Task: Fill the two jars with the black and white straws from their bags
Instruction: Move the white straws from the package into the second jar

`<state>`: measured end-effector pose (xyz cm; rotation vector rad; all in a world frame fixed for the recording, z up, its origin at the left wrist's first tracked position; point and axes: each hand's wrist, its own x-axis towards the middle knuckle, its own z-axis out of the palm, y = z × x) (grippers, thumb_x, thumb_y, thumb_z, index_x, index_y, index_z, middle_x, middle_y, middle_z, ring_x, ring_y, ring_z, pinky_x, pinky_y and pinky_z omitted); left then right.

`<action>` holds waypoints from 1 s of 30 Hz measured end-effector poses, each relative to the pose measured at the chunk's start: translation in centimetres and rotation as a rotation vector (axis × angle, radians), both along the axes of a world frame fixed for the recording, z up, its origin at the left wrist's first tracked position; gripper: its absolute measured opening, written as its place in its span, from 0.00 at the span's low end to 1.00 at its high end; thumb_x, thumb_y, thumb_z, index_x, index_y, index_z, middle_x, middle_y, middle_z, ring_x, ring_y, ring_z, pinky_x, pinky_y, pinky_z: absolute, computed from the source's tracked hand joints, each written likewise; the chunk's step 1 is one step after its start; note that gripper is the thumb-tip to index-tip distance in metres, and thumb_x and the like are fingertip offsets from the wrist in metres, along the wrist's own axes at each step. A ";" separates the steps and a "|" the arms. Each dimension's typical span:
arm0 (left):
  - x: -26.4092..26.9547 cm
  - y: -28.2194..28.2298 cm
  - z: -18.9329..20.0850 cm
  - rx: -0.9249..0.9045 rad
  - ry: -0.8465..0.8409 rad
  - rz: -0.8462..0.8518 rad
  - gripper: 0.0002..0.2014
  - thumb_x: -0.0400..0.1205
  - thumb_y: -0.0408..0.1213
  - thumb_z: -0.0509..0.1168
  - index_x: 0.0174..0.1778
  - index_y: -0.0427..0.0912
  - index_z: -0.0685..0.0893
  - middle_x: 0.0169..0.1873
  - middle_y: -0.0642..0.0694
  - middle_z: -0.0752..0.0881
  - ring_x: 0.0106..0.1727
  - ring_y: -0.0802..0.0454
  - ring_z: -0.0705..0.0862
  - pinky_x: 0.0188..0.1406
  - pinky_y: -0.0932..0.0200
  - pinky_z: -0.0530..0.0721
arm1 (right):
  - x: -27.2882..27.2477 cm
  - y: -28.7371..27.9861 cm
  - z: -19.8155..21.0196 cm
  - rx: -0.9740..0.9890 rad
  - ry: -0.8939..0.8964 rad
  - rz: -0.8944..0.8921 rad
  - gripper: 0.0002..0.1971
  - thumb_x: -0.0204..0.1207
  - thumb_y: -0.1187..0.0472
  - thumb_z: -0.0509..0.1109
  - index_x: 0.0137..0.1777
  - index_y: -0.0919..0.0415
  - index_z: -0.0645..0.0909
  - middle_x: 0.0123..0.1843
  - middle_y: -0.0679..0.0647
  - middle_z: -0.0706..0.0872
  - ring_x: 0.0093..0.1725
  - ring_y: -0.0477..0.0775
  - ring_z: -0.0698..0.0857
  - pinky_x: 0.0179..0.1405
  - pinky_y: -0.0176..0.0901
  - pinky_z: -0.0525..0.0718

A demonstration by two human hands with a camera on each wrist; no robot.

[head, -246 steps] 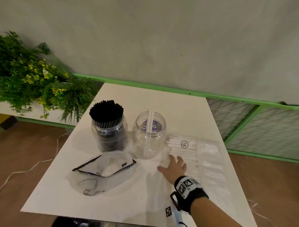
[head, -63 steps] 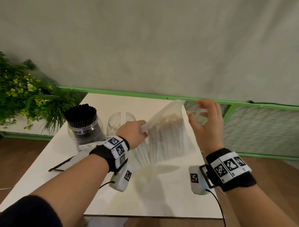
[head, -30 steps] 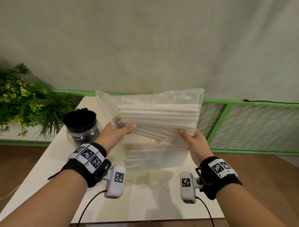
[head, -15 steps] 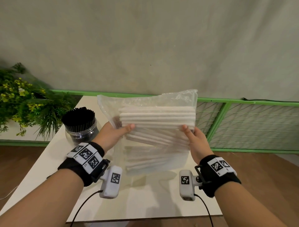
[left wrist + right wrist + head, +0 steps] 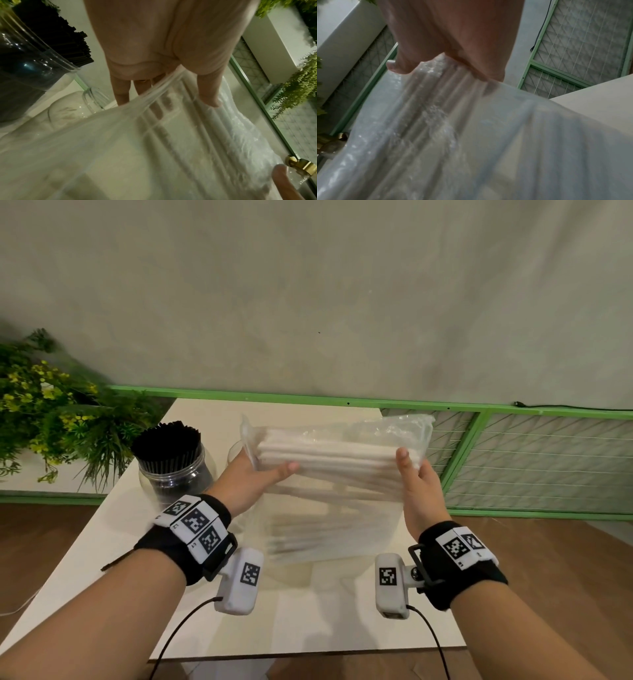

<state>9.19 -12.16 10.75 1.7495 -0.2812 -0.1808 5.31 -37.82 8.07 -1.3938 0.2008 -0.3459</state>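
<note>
Both hands, left (image 5: 251, 479) and right (image 5: 416, 486), grip the bag of white straws (image 5: 337, 460) above the bench (image 5: 308, 625). The black jar (image 5: 174, 470) at nine o'clock looks full. Next, open the bag for the clear jar (image 5: 72, 108).

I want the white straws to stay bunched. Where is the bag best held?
Probably at both short ends, from the sides, as the left hand and right hand do: the bag of white straws lies level and its film is limp.
</note>
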 end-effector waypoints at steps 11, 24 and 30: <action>-0.7 0.0 -0.5 0.075 0.072 0.109 0.34 0.78 0.66 0.54 0.80 0.59 0.60 0.71 0.64 0.64 0.74 0.61 0.64 0.77 0.54 0.62 | 1.3 -0.2 0.7 -0.076 -0.082 -0.142 0.15 0.85 0.50 0.59 0.40 0.55 0.80 0.39 0.46 0.81 0.37 0.39 0.80 0.42 0.31 0.78; -0.4 0.8 1.5 0.041 0.045 0.177 0.21 0.87 0.53 0.47 0.61 0.51 0.83 0.55 0.52 0.88 0.56 0.48 0.87 0.65 0.42 0.79 | 2.7 -1.9 0.9 -0.172 -0.109 -0.117 0.15 0.85 0.51 0.60 0.44 0.56 0.83 0.41 0.49 0.85 0.43 0.46 0.82 0.49 0.43 0.80; 0.8 1.5 -0.2 0.175 0.060 0.230 0.17 0.88 0.49 0.51 0.47 0.47 0.84 0.42 0.53 0.87 0.35 0.56 0.84 0.29 0.58 0.72 | 3.4 -2.6 0.8 -0.267 0.005 -0.047 0.16 0.84 0.47 0.60 0.46 0.56 0.84 0.45 0.51 0.85 0.48 0.51 0.83 0.52 0.47 0.81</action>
